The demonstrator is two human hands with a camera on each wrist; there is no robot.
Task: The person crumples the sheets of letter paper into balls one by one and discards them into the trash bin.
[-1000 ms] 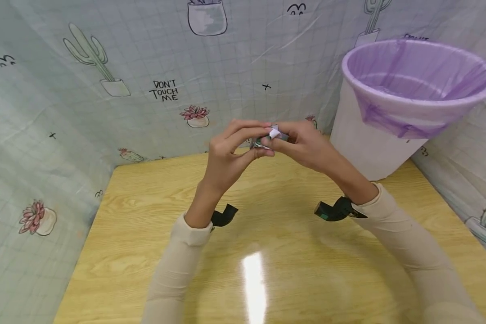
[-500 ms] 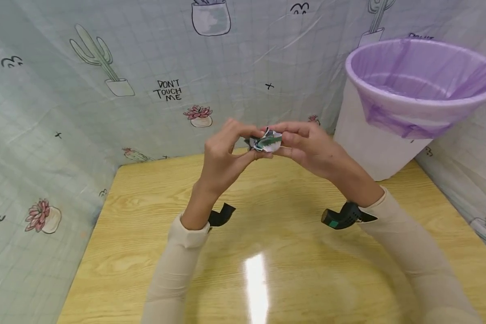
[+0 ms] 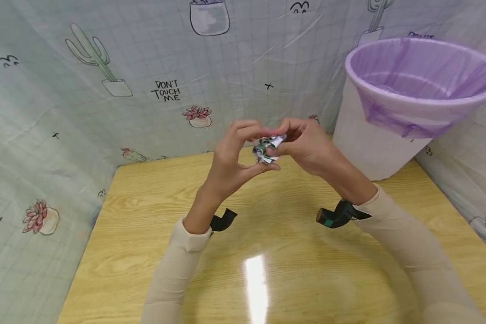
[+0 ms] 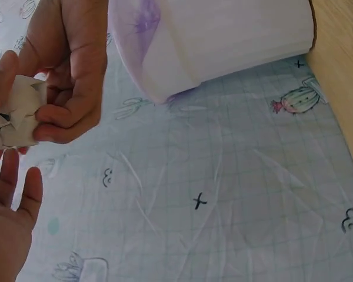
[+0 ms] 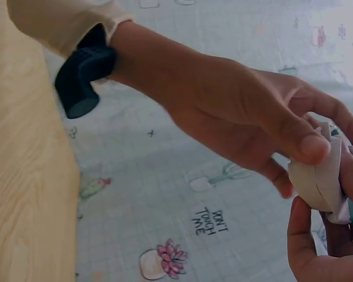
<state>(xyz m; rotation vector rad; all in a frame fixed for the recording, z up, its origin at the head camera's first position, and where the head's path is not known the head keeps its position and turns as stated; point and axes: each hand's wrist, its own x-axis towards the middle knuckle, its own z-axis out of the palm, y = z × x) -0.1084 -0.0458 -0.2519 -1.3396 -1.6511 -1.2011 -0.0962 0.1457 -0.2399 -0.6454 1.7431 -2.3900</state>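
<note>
A small crumpled piece of printed paper, white with green and dark patches, is held between both hands above the far part of the table. The left hand has its fingers at the top of the paper and its thumb below; the right wrist view shows that thumb pressed against the pale side of the wad. From the other side, the right hand pinches the paper, its thumb over the front. Folded white faces of the paper show in the left wrist view. Part of the wad is hidden behind fingers.
A white bin with a purple liner folded over its rim stands at the back right. The wooden table meets a cactus-printed cloth at the back and sides. A black wrist camera sits on the right wrist.
The paper has turned in the hands, and more of its crumpled front shows. The left thumb has moved lower, away from the fingers, while the right thumb has come across the paper.
</note>
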